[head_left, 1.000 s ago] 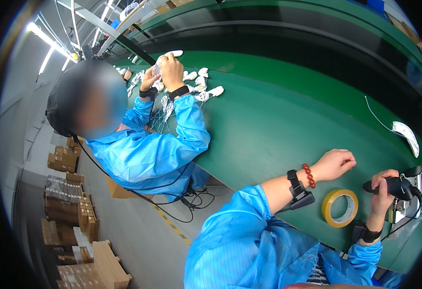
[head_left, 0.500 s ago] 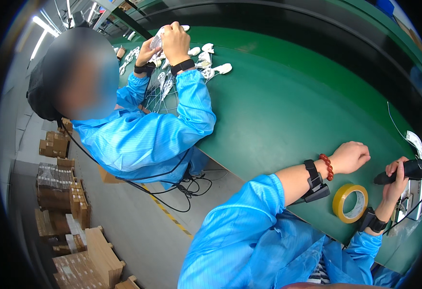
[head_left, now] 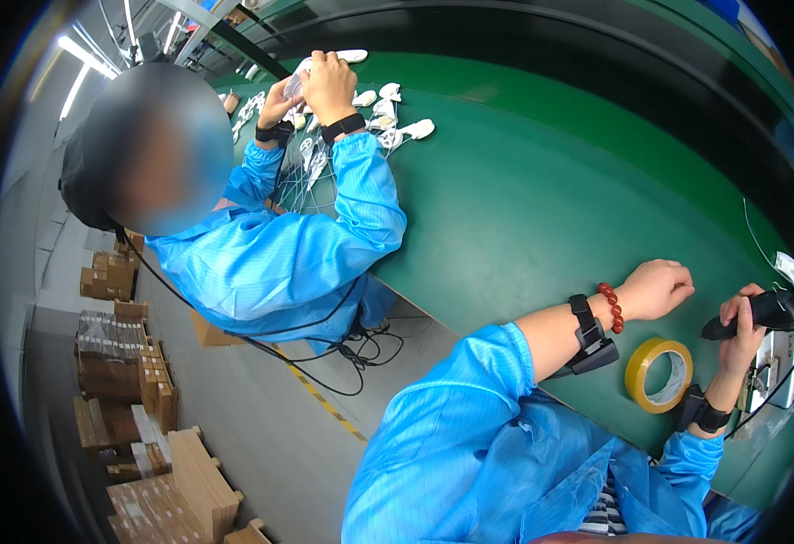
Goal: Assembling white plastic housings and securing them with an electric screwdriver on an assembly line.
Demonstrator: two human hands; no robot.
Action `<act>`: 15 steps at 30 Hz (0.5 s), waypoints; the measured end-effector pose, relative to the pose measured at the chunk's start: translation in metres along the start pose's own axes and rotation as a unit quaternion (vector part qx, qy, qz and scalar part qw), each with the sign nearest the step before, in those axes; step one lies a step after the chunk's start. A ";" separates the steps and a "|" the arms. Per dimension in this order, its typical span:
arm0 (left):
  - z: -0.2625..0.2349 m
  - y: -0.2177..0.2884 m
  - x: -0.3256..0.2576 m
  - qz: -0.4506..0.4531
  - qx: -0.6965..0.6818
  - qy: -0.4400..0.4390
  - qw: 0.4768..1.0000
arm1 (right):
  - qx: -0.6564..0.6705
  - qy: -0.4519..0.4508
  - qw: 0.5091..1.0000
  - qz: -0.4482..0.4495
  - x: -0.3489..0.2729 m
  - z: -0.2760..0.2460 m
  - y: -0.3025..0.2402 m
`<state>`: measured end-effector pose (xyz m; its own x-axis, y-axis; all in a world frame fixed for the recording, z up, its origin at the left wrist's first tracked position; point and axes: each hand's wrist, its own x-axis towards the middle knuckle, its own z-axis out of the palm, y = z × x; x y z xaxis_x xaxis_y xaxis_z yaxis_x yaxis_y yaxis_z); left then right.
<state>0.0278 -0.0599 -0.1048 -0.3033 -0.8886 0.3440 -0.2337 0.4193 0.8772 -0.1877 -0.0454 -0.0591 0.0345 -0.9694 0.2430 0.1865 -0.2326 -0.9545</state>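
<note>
My right hand [head_left: 742, 334] is closed around the handle of a black handheld scanner [head_left: 776, 310], whose wider head points away to the right. My left hand [head_left: 656, 289] rests on the green table with its fingers curled in; nothing sticks out of it, and its palm is hidden. A roll of yellow tape [head_left: 636, 376] lies between my two wrists. Just beyond the scanner is a white curved part [head_left: 789, 271] with a thin wire rising from it. A pale metal fixture [head_left: 785, 376] sits beside my right hand, partly covered by the scanner and a black cable.
At the left a co-worker in a blue gown [head_left: 270, 263] holds a white part in both hands. Several white parts with thin wires [head_left: 392, 136] lie near them on the green table [head_left: 506, 218]. Cardboard boxes [head_left: 157, 499] are stacked on the floor, with loose black cables [head_left: 356, 349] nearby.
The whole view has shifted slightly. My left hand is a little higher in the picture, still curled. My right hand keeps its grip on the scanner, which is tilted slightly differently.
</note>
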 end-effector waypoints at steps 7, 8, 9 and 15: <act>-0.009 0.005 -0.004 -0.001 0.008 -0.008 1.000 | 0.044 -0.012 0.999 -0.012 -0.005 0.003 0.001; -0.008 0.005 -0.002 0.002 0.008 -0.012 1.000 | 0.032 -0.021 0.999 -0.017 -0.007 0.002 0.000; -0.005 0.005 -0.002 -0.004 -0.002 -0.014 1.000 | 0.020 -0.030 0.999 -0.022 -0.010 0.000 0.000; -0.006 0.007 -0.001 -0.011 -0.003 -0.017 1.000 | -0.057 -0.063 0.996 -0.034 -0.022 0.013 -0.005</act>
<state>0.0318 -0.0573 -0.0972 -0.3296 -0.8910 0.3123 -0.2357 0.3979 0.8866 -0.1762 -0.0222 -0.0569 0.1493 -0.9357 0.3197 0.0802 -0.3108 -0.9471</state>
